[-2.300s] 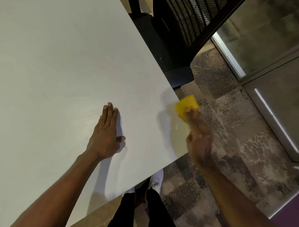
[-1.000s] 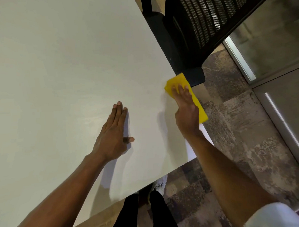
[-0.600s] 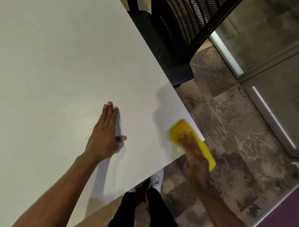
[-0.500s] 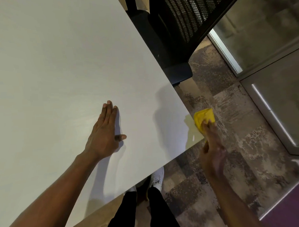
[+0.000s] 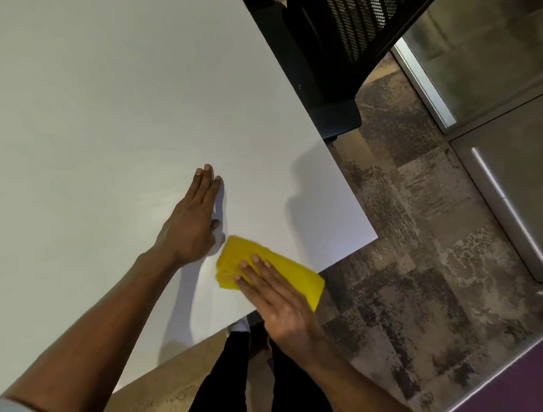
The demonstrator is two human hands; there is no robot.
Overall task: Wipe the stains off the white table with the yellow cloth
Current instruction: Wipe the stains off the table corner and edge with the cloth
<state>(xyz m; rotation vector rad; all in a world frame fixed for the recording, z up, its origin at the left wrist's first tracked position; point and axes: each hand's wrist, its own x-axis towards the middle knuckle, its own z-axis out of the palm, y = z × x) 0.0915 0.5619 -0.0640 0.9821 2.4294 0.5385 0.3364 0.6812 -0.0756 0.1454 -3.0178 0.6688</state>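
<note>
The white table (image 5: 104, 104) fills the left and centre of the head view. Its near right corner points toward the carpet. A folded yellow cloth (image 5: 293, 278) lies on the table near the front edge, its right end hanging slightly past that edge. My right hand (image 5: 277, 302) presses flat on the cloth with straight fingers. My left hand (image 5: 191, 221) rests palm down on the table just left of the cloth, fingers straight and together. No distinct stain shows on the surface.
A black mesh office chair (image 5: 335, 47) stands against the table's right edge at the top. Patterned grey carpet (image 5: 422, 261) lies to the right, bordered by a glass partition (image 5: 490, 56). My dark trouser legs (image 5: 256, 387) and a white shoe show below the table's front edge.
My right hand, which held the cloth beyond the table's right corner, has swept left and now presses it on the table close to my left hand. The left hand stays in place.
</note>
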